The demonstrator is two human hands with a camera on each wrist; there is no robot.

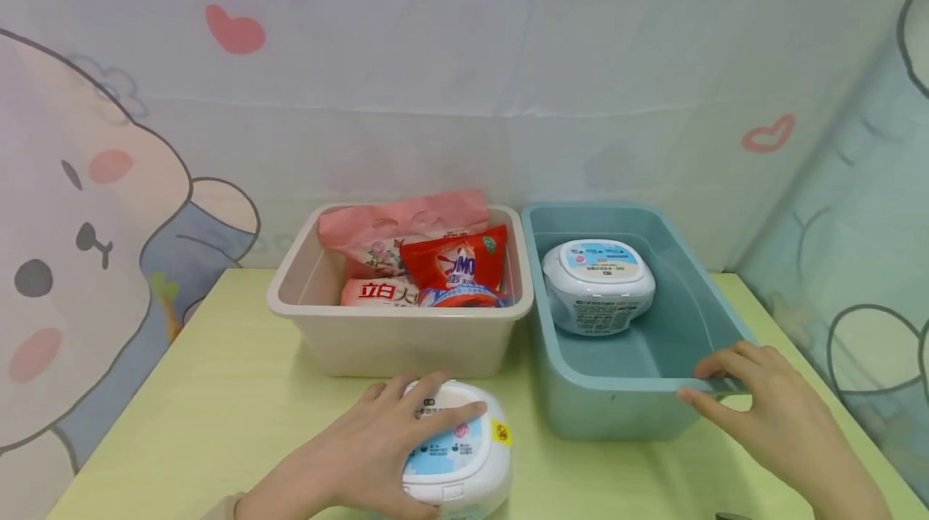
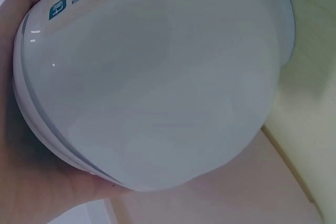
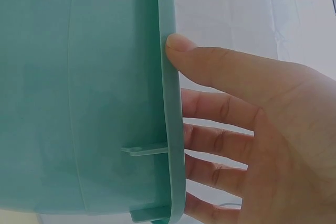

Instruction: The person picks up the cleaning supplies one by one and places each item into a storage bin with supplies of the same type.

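Note:
My left hand (image 1: 388, 447) grips a white plastic laundry-pod tub (image 1: 475, 463) from above, its fingers spread over the lid. The tub's blue label and a yellow sticker show in the head view. It fills most of the left wrist view, its smooth white side (image 2: 157, 87) facing the camera; whether it touches the table cannot be told. With my right hand (image 1: 769, 403) I pinch the near right rim of a teal bin (image 1: 617, 415). In the right wrist view the thumb lies on the rim (image 3: 172, 93), the fingers behind it. A similar white tub (image 1: 598, 290) sits inside that bin.
Left of the teal bin stands a beige bin (image 1: 414, 343) holding a pink bag (image 1: 406, 222), a red detergent bag (image 1: 460, 262) and a pink-and-white pack (image 1: 377, 292). Both bins stand on a pale yellow table (image 1: 218, 391), before a cartoon-printed cloth (image 1: 435, 60).

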